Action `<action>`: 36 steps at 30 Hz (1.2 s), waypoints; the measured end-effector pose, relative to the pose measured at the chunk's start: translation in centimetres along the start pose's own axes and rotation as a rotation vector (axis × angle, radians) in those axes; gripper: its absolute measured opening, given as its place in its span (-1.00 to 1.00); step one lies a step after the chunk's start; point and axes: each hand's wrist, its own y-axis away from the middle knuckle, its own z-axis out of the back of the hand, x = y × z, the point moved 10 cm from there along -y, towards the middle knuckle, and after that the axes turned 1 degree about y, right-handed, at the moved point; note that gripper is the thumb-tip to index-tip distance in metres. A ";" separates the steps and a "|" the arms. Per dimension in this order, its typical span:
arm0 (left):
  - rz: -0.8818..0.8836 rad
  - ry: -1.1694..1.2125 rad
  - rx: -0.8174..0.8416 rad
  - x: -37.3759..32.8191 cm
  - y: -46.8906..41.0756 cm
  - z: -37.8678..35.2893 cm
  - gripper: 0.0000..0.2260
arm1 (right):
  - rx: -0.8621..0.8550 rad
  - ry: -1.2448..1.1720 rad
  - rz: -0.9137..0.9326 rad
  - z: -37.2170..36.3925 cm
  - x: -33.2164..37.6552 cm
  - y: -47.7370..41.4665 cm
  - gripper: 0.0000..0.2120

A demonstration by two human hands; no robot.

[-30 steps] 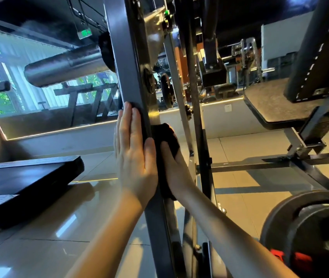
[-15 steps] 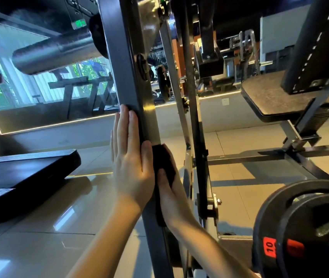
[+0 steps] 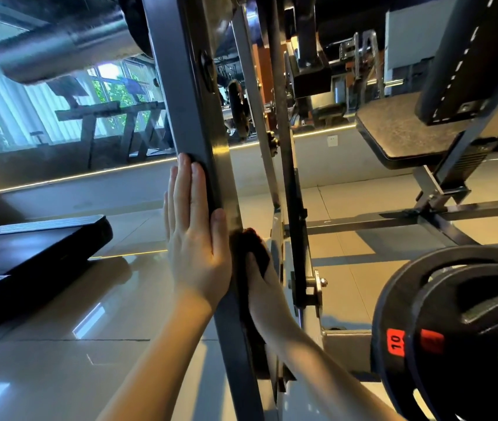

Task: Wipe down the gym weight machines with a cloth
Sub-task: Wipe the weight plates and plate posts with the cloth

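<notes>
Head view: two hands are pressing on a dark grey steel upright post [image 3: 187, 101] of a weight machine.
The left hand [image 3: 194, 238] is lying flat against the post's left face, fingers [image 3: 185, 189] straight and pressed together, thumb on its front. The right hand [image 3: 261, 287] is pressing a black cloth [image 3: 249, 243] to the post's right side, thumb over the cloth; its other fingers are hiding behind it, so their state cannot be told. A black weight plate [image 3: 442, 314] with a red "10" label is sitting right of the post.
</notes>
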 end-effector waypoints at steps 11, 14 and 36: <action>-0.002 -0.012 0.005 0.1 2.1 -0.1 -0.54 | -0.059 0.146 0.080 1.5 -0.9 1.8 -0.68; 0.017 -0.014 0.003 0.3 2.9 0.0 -0.55 | -0.043 0.123 0.123 1.3 0.6 1.7 -0.69; -0.010 -0.069 0.044 1.0 6.6 -0.6 -0.53 | -0.060 0.047 0.192 2.1 -2.4 3.2 -0.64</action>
